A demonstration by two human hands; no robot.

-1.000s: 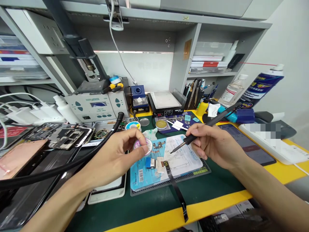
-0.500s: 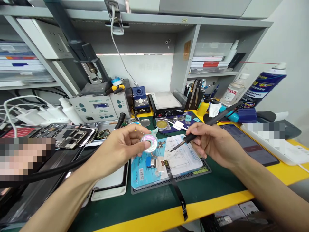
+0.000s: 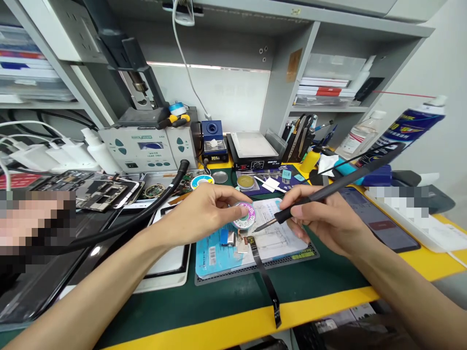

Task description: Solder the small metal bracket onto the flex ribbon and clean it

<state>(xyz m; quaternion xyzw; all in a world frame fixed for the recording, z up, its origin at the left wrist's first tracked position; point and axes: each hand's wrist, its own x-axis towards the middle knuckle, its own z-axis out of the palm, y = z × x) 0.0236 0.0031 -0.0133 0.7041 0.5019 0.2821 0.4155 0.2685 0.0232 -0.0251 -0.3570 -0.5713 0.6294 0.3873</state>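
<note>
Between the thumb and fingers of my left hand (image 3: 215,209) is a small round spool (image 3: 245,217) with a pink and white label, probably of wick or solder. My right hand (image 3: 317,214) grips a black soldering iron (image 3: 284,214) like a pen; its tip points down and left, close to the spool's lower edge. Just below the tip lies a black flex cable (image 3: 265,277), whose upper end sits beside a small component with silver and blue parts (image 3: 229,238). Beneath them is a blue and white printed sheet (image 3: 215,262) on a dark mat. Whether the tip touches anything I cannot tell.
A hot-air station (image 3: 146,146) and a soldering station (image 3: 213,146) stand behind. Right of them is a heating plate (image 3: 255,148). A flux tin (image 3: 245,182) lies in front. A phone-like tablet (image 3: 379,218) is at right; a black hose (image 3: 146,218) crosses the left side.
My left hand has brought the spool right and closer to the iron's tip. The iron has tilted lower, nearer the flex cable's end. The camera view has shifted slightly.
</note>
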